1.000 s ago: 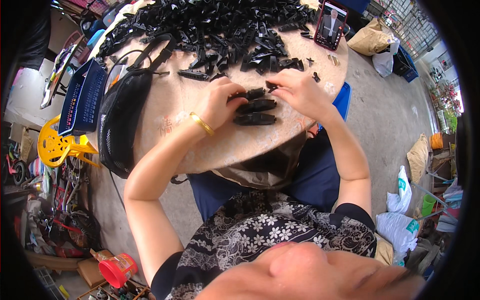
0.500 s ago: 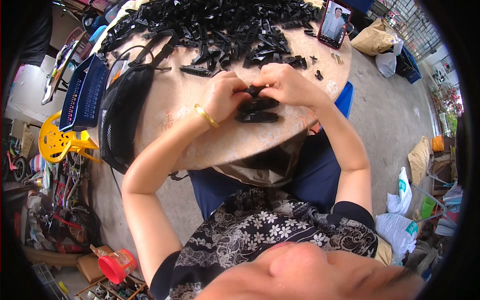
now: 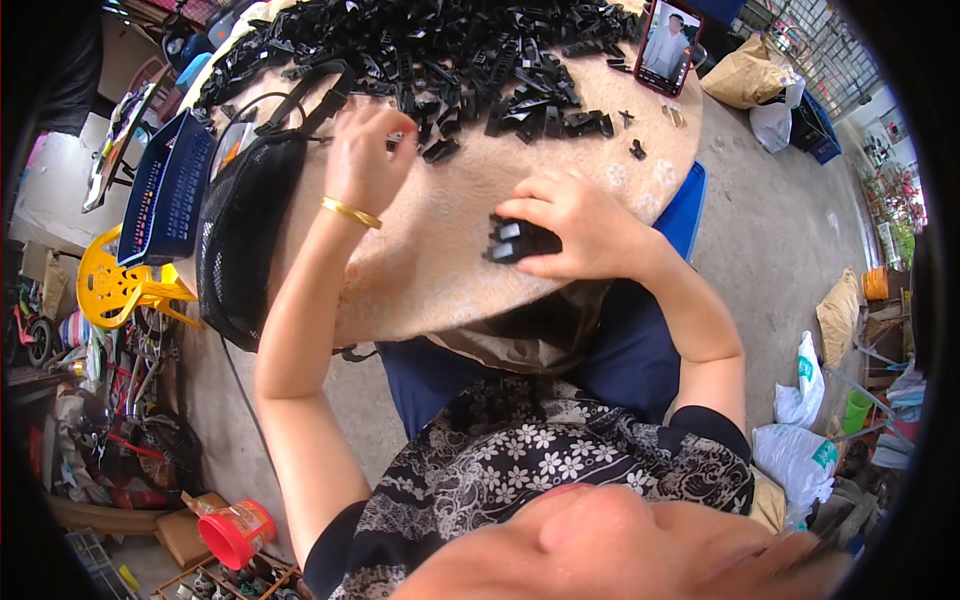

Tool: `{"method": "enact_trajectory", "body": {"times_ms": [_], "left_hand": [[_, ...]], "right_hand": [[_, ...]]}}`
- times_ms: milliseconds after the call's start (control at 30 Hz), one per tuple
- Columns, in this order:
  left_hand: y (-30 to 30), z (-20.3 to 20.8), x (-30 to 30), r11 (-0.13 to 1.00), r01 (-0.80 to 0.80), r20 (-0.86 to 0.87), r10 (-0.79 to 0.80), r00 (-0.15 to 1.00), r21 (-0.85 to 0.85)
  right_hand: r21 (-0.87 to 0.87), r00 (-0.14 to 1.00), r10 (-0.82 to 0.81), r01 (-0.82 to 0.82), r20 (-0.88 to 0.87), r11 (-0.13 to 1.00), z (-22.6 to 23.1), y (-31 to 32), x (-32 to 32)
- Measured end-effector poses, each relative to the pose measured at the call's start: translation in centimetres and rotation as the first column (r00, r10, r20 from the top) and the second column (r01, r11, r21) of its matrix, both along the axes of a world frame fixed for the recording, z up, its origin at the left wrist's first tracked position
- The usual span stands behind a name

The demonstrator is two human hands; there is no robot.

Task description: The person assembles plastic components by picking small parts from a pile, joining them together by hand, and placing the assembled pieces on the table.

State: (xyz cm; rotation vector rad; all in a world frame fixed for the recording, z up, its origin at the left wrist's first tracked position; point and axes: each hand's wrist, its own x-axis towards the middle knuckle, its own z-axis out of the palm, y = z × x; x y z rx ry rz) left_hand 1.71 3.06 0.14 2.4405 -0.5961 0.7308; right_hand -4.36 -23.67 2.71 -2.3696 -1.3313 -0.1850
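Under my right hand (image 3: pixel 585 228), closed round their right side, a few black plastic pieces (image 3: pixel 513 241) lie side by side near the table's front edge. Their left ends stick out past my fingers. My left hand (image 3: pixel 365 165) is at the left edge of a big heap of black plastic pieces (image 3: pixel 440 60), its fingers curled and slightly blurred. A dark bit shows between thumb and forefinger, apparently another black plastic piece (image 3: pixel 394 143), mostly hidden.
A black mesh bag (image 3: pixel 255 220) with a strap lies on the table's (image 3: pixel 440 215) left side. A phone (image 3: pixel 668 48) stands at the far right. Left of the table are a blue basket (image 3: pixel 160 190) and a yellow stool (image 3: pixel 115 275); a blue bin (image 3: pixel 690 210) is at its right.
My left hand has left the pieces near the front edge and moved left and away to the long piece by the heap. The right hand has shifted down onto the grouped pieces.
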Motion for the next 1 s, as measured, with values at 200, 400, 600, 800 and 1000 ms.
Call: {"method": "enact_trajectory", "body": {"times_ms": [200,400,600,800,1000], "left_hand": [[2.4,-0.8,0.6,0.953,-0.141,-0.169,0.191,0.967,0.269],[2.2,0.1,0.1,0.960,-0.055,-0.318,0.145,0.937,0.275],[0.6,0.2,-1.0,0.976,0.210,-0.311,-0.184,0.932,0.053],[-1.9,1.0,-3.6,0.957,0.287,-0.349,-0.254,0.902,0.045],[-4.0,0.8,-4.4,0.902,0.431,-0.318,-0.407,0.856,0.006]], "right_hand": [[-0.127,0.946,0.205,-0.242,-0.249,0.962,2.8,-1.4,-2.9],[-0.309,0.973,0.157,-0.204,-0.170,0.929,4.1,-2.2,-6.4],[-0.397,0.990,0.117,-0.140,-0.082,0.907,4.2,-2.5,-7.9],[0.012,0.981,-0.082,0.086,-0.174,0.996,3.1,-3.9,-3.1],[0.234,0.839,-0.496,0.448,0.222,0.863,-1.6,-5.6,4.7]]}}
